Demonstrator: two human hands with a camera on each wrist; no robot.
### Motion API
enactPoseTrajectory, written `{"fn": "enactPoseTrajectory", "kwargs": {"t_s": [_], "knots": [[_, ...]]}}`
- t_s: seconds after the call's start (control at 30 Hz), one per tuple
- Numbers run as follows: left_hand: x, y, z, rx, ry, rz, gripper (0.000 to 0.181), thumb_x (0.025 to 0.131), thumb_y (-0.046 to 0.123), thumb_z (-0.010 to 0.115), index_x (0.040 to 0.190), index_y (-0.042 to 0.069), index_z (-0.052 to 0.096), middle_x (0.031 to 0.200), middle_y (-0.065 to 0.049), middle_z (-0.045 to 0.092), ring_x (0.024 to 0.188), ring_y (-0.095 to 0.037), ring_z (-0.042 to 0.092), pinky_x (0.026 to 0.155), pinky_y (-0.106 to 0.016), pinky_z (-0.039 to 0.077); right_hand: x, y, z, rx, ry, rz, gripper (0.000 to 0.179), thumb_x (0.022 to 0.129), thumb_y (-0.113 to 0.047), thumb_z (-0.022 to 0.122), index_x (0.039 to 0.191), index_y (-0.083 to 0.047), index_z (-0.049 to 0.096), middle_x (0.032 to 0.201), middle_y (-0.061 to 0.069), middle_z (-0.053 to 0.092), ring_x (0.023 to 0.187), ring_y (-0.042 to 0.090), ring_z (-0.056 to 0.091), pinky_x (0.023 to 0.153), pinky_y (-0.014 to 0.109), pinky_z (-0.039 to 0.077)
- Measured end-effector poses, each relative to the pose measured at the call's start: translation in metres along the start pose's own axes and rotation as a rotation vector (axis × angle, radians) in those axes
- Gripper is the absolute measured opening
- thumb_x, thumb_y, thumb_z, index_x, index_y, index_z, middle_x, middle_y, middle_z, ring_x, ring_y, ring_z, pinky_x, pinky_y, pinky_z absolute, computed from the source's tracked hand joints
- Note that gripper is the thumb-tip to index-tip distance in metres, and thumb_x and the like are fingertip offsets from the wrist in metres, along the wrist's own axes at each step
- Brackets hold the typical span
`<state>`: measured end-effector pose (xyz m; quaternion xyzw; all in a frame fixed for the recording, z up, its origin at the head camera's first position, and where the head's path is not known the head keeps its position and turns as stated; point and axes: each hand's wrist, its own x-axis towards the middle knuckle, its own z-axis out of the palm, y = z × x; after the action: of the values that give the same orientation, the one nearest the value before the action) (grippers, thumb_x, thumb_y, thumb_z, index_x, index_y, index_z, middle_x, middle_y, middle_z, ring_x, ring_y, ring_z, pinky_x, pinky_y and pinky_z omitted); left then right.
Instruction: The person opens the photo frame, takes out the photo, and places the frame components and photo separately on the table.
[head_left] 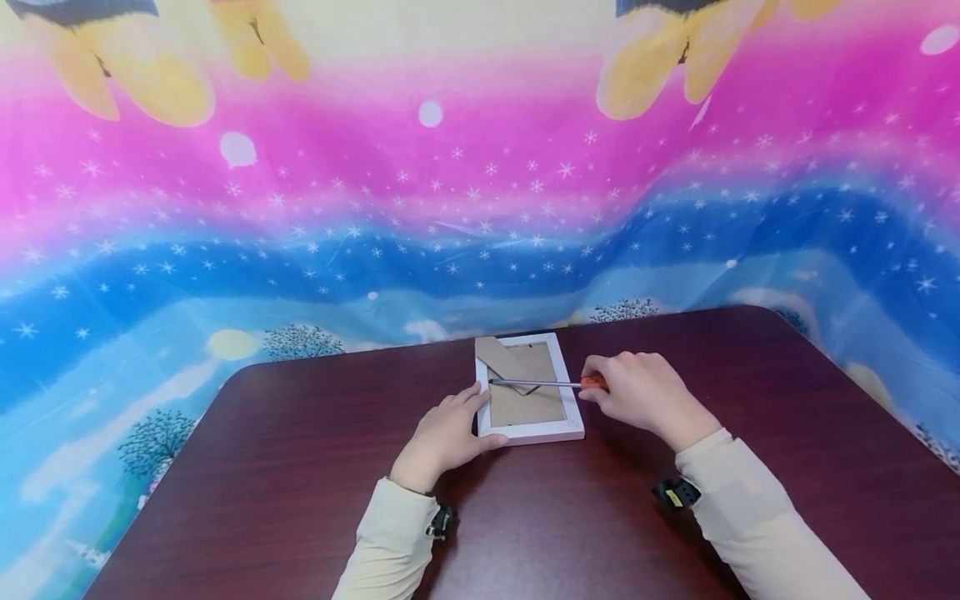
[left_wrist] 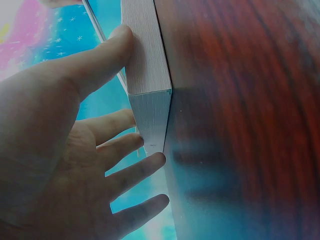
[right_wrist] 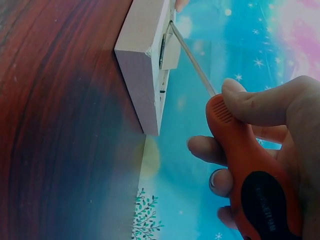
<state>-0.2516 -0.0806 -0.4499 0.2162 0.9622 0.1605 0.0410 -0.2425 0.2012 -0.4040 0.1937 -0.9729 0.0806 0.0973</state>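
Observation:
A white picture frame (head_left: 536, 432) lies on the table with its back up, showing a brown backing board (head_left: 536, 408) and a slanting stand leg (head_left: 506, 363). My left hand (head_left: 442, 433) is at its near left corner. Thumb on the near edge, fingers spread and fairly straight, some touching the left side. In my right hand (head_left: 648, 392) I grip a screwdriver by its orange and black handle (right_wrist: 270, 175). The shaft (head_left: 543, 383) crosses above the board from right to left. Its tip meets the frame's left inner edge; exact contact is too small to tell.
The dark red wooden table (head_left: 300, 483) extends around the frame. Behind it hangs a colourful cloth (head_left: 420, 183) with snowflakes and trees, close to the table's far edge. A dark band with a device (head_left: 675, 494) is on each wrist.

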Motion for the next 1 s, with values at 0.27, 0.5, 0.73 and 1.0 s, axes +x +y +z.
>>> {"fn": "enactPoseTrajectory", "kwargs": {"t_s": [0.27, 0.5, 0.73, 1.0], "knots": [[0.002, 0.004, 0.003, -0.002, 0.000, 0.008, 0.077, 0.087, 0.054, 0.070, 0.148, 0.013, 0.048, 0.155, -0.009, 0.040, 0.137, -0.036, 0.041, 0.104, -0.055, 0.040, 0.003, 0.001, -0.007, -0.028, 0.015, -0.027, 0.011, 0.085, -0.026, 0.078, 0.088, -0.018, 0.071, 0.064, -0.009, 0.058, 0.049, 0.009, 0.046, 0.047, 0.029, 0.040], [0.002, 0.003, 0.003, 0.006, 0.006, -0.006, 0.078, 0.085, 0.053, 0.072, 0.148, 0.013, 0.049, 0.154, -0.009, 0.041, 0.137, -0.037, 0.041, 0.105, -0.055, 0.038, 0.024, -0.005, -0.023, -0.099, 0.035, -0.127, 0.015, 0.080, -0.018, 0.076, 0.072, -0.020, 0.064, 0.056, -0.010, 0.050, 0.047, 0.010, 0.042, 0.046, 0.029, 0.037], [0.000, 0.002, -0.002, 0.006, 0.014, -0.005, 0.077, 0.086, 0.052, 0.072, 0.147, 0.013, 0.049, 0.154, -0.009, 0.040, 0.137, -0.036, 0.042, 0.105, -0.054, 0.039, 0.048, -0.022, -0.044, -0.185, 0.058, -0.260, 0.021, 0.073, -0.006, 0.066, 0.062, -0.020, 0.056, 0.054, -0.011, 0.045, 0.047, 0.010, 0.042, 0.047, 0.030, 0.040], [0.000, 0.002, -0.004, -0.010, 0.009, 0.003, 0.076, 0.087, 0.051, 0.072, 0.148, 0.012, 0.048, 0.154, -0.011, 0.040, 0.137, -0.036, 0.042, 0.104, -0.055, 0.040, 0.064, -0.043, -0.061, -0.336, -0.005, -0.321, 0.026, 0.072, -0.007, 0.062, 0.055, -0.017, 0.046, 0.050, -0.007, 0.031, 0.049, 0.011, 0.026, 0.046, 0.028, 0.029]]}}
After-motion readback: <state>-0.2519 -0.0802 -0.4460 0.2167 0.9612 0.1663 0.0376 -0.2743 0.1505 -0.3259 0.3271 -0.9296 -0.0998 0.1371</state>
